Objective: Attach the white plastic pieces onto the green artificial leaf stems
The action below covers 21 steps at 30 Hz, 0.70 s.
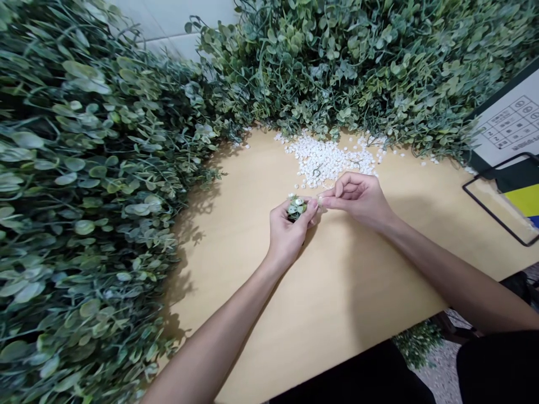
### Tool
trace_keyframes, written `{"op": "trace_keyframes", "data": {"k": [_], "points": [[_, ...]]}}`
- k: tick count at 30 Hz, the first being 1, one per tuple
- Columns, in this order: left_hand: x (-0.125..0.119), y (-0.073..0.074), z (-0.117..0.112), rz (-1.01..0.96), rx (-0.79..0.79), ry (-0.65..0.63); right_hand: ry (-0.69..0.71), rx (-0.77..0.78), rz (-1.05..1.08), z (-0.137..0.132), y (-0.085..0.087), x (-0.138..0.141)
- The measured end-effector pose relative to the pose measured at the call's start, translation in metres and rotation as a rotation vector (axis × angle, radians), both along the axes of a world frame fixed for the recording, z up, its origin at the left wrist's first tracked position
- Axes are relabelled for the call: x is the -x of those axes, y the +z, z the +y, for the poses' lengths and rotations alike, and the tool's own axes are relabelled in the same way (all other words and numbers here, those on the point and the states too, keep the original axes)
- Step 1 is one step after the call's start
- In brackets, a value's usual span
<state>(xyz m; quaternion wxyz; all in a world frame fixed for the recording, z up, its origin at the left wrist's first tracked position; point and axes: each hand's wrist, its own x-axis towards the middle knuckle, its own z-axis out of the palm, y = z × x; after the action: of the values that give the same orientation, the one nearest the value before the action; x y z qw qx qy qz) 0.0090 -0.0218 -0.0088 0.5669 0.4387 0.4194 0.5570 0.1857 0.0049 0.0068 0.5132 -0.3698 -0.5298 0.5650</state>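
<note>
My left hand (pixel 290 227) is closed around a small bunch of artificial leaves (pixel 296 207), green with a few white bits on top. Its thumb and forefinger pinch toward the right, where they almost meet the fingertips of my right hand (pixel 357 196). That hand is closed in a pinch at a tiny pale piece (pixel 320 200) between the two hands; the piece is too small to make out fully. Just beyond the fingers lies a spread pile of small white beads (pixel 324 160), with a few thin stem bits among them.
Thick heaps of artificial green foliage (pixel 84 196) line the left side and the back of the wooden table (pixel 261 314). On the right stand a printed sheet (pixel 511 126) and a black wire frame (pixel 497 216) near a yellow panel (pixel 524 199). More foliage (pixel 419 339) shows below the table edge.
</note>
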Motion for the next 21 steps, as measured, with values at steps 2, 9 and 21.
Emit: {"op": "trace_keyframes", "data": {"k": [2,9,21], "points": [[0.0,0.0,0.0,-0.007,0.012,-0.001,0.021,0.01,0.003,-0.001,0.0,0.0],[-0.002,-0.001,0.001,-0.053,-0.001,-0.019,0.002,0.001,0.024,-0.003,-0.002,0.003],[-0.003,-0.005,0.003,-0.233,-0.027,-0.209,0.016,-0.169,-0.376,-0.031,0.091,-0.068]]}}
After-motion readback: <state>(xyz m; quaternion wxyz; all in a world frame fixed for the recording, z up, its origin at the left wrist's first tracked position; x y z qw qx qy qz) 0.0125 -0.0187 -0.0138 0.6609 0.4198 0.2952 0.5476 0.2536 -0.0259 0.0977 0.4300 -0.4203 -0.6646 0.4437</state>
